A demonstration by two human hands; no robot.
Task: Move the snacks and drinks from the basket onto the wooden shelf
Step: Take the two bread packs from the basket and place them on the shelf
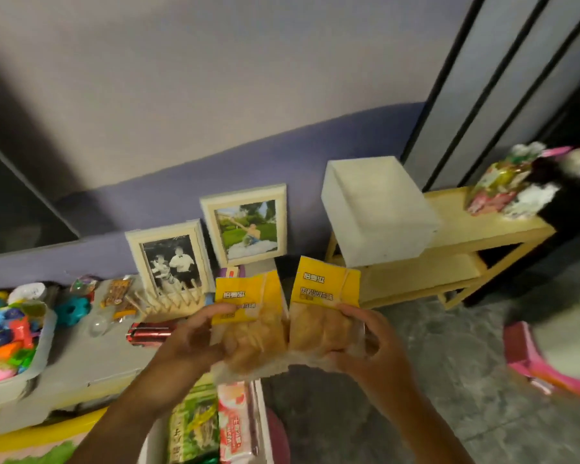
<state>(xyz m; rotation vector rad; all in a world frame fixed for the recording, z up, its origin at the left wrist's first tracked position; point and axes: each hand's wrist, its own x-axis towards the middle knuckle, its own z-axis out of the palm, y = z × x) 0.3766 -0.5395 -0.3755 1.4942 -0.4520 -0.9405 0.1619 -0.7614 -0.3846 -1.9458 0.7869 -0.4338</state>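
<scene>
I hold two yellow-labelled bread packets in front of me, side by side. My left hand [195,339] grips the left bread packet [248,316]; my right hand [365,343] grips the right bread packet [322,306]. Below them the white basket [260,420] shows a green snack pack [193,426] and a pink snack pack [236,420] inside. The wooden shelf [466,229] stands at the right against the wall, beyond my hands, with a colourful snack bag [503,185] on its top.
A white block [379,209] rests on the shelf's left end. Two framed photos [211,242] lean on the purple wall above a grey table [91,360] with toys, a red can [148,333] and a wooden rack. A pink object [543,360] lies on the floor at right.
</scene>
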